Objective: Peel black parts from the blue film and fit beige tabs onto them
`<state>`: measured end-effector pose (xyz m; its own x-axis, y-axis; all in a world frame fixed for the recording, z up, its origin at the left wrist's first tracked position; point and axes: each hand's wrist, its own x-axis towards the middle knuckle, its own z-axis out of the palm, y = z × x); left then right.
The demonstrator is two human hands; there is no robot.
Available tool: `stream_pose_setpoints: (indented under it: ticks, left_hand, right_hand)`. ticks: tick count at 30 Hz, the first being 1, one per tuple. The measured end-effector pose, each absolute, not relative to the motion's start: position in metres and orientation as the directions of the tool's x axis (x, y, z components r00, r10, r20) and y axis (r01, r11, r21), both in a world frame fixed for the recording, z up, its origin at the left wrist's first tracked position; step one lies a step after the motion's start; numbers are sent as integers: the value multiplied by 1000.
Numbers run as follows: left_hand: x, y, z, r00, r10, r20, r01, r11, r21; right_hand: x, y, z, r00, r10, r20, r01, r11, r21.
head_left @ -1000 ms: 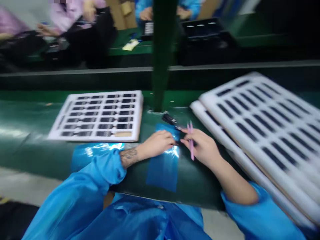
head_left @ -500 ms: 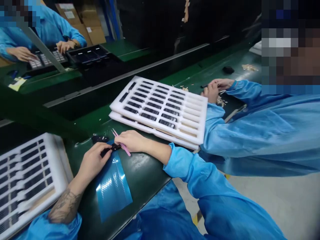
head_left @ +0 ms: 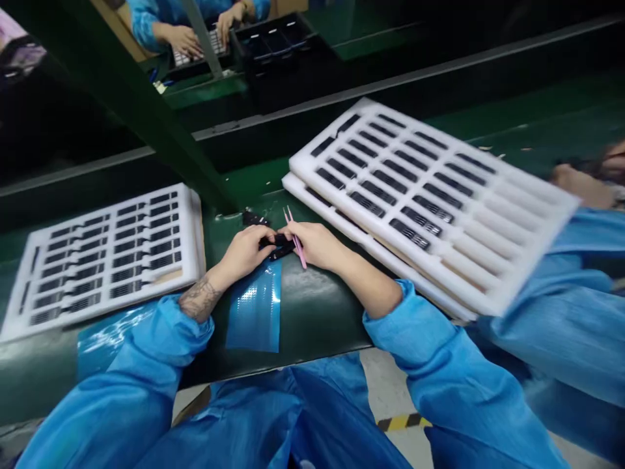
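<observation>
"What are those hands doing?"

"The left hand [head_left: 247,251] has its fingertips pinched on a small black piece [head_left: 280,252], right at the far end of the blue sheet [head_left: 254,316]. The right hand [head_left: 315,244] meets it there, thumb and finger seemingly closed on the piece's other end, with pink tweezers [head_left: 299,252] clamped in the same grip."

"Which step is that?"

"Close fingertip work, I'd judge. Joining or parting, I can't tell; the fingers cover it. The next move calls for a steady left pinch and a light right touch."

"Enough room?"

"To the right of the sheet, yes: open tabletop [head_left: 319,319] down to its front edge. Beyond the sheet, another black part [head_left: 254,218] and the foot of a green post [head_left: 146,117] crowd in. A foam tray [head_left: 191,234] bounds its left; stacked foam trays [head_left: 547,228] slant along its right, near the forearm."
</observation>
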<state>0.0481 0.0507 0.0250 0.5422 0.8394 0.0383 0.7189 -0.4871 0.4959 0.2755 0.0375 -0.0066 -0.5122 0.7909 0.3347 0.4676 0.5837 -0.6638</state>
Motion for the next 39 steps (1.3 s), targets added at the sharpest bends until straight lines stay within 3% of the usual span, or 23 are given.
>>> stream_pose_setpoints:
  ticks: [6,14,24,39]
  left_hand:
    - [42,50,24,554,831,39,702,-492,515]
    - [36,49,23,564,826,15,709,-493,504]
    - [31,38,33,493,869,-42,797,-432,423]
    - [41,40,25,557,829,49,661,-478,578]
  right_hand:
    - [277,35,-5,-474,823,313,527,550,-648]
    - [277,36,-8,-458,846,274,382,465,-799]
    - [275,36,-7,-423,866,265,390,438,-810]
    - [272,35,-8,-416,875,249,336,402,-852]
